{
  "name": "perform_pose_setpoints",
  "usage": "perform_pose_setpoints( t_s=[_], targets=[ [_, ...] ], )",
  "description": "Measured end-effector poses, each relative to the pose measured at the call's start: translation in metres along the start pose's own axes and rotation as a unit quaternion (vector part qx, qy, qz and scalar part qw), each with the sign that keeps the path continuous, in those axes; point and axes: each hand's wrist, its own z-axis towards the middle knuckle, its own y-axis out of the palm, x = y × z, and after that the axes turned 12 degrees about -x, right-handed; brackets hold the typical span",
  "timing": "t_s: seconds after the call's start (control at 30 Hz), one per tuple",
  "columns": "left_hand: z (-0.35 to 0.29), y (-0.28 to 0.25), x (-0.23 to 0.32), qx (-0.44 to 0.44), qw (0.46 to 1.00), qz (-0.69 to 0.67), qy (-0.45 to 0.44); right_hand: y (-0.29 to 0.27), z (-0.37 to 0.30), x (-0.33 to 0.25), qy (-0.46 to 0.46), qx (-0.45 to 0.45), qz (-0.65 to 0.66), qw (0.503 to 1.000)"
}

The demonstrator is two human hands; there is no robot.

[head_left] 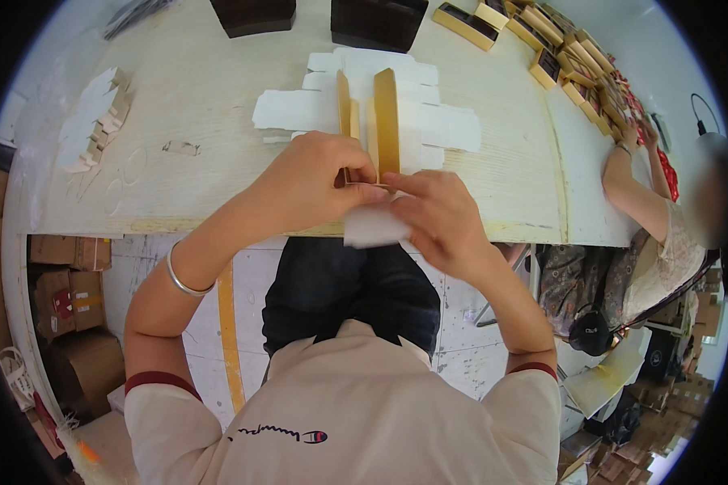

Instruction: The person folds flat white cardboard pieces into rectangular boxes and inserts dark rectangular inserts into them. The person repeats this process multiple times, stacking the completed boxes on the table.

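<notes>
"Pinching what, those two hands?"

"The left hand (pixel 332 166) grips the near end of a half-folded, gold-and-white thin-card carton (pixel 387 121), thumb and fingertips closed on it. The right hand (pixel 441 210) sets its index finger against that same end; whether its other fingers clasp the blurred white rectangular card flap (pixel 376 229) just below, I cannot tell."

"How would you fold that well?"

"I'd hold the left fingers firm so the gold walls stand straight, then press evenly with the right fingertips; a hurried push could buckle the flap."

"And the counts?"

"One carton between the fingers, two upright walls showing just beyond them. Under and past those, flat white die-cut card (pixel 453 128), too overlapped to count. Farther beyond the fingers, two dark brown boxes (pixel 255 16). Well to their left, one cluster of notched white card pieces (pixel 97 117). Far to their right, gold rectangular boxes (pixel 574 65), too crowded to number."
</notes>
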Motion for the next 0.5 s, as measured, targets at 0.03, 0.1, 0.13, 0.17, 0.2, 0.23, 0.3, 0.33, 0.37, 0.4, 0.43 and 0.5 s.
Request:
perform_pose_setpoints(
  t_s=[0.03, 0.1, 0.13, 0.17, 0.2, 0.23, 0.3, 0.33, 0.37, 0.4, 0.43, 0.5],
  targets=[
    [0.001, -0.003, 0.001, -0.013, 0.999, -0.050, -0.002, 0.005, 0.004, 0.006, 0.011, 0.067, 0.052, 0.996],
    [-0.001, -0.018, 0.001, -0.090, 0.982, -0.145, -0.075, 0.012, 0.018, 0.002, 0.153, 0.127, 0.244, 0.949],
    [-0.001, -0.017, 0.001, -0.077, 0.985, -0.142, -0.055, 0.012, 0.023, 0.000, 0.222, 0.154, 0.335, 0.903],
    [-0.002, -0.014, 0.000, -0.063, 0.988, -0.140, -0.036, 0.010, 0.026, 0.000, 0.214, 0.152, 0.319, 0.911],
    [-0.003, -0.011, 0.000, -0.049, 0.989, -0.138, -0.016, 0.009, 0.028, -0.001, 0.207, 0.150, 0.302, 0.918],
    [-0.005, -0.008, 0.001, -0.024, 0.992, -0.120, -0.014, 0.009, 0.030, -0.002, 0.192, 0.157, 0.267, 0.931],
    [-0.007, 0.002, 0.005, 0.023, 0.996, -0.087, -0.010, 0.011, 0.030, -0.006, 0.165, 0.143, 0.160, 0.963],
    [-0.006, 0.008, 0.003, 0.067, 0.994, -0.083, 0.025, 0.011, 0.029, -0.009, 0.151, 0.122, 0.088, 0.977],
    [-0.005, 0.014, -0.001, 0.112, 0.989, -0.078, 0.060, 0.011, 0.029, -0.010, 0.134, 0.099, 0.015, 0.986],
    [-0.005, 0.019, -0.003, 0.157, 0.980, -0.073, 0.095, 0.011, 0.028, -0.010, 0.116, 0.102, -0.020, 0.988],
    [-0.007, 0.024, -0.002, 0.162, 0.982, -0.020, 0.092, 0.011, 0.027, -0.008, 0.099, 0.103, -0.054, 0.988],
    [-0.011, 0.031, 0.001, 0.170, 0.978, 0.087, 0.086, 0.010, 0.025, -0.004, 0.079, 0.083, -0.070, 0.991]
  ],
)
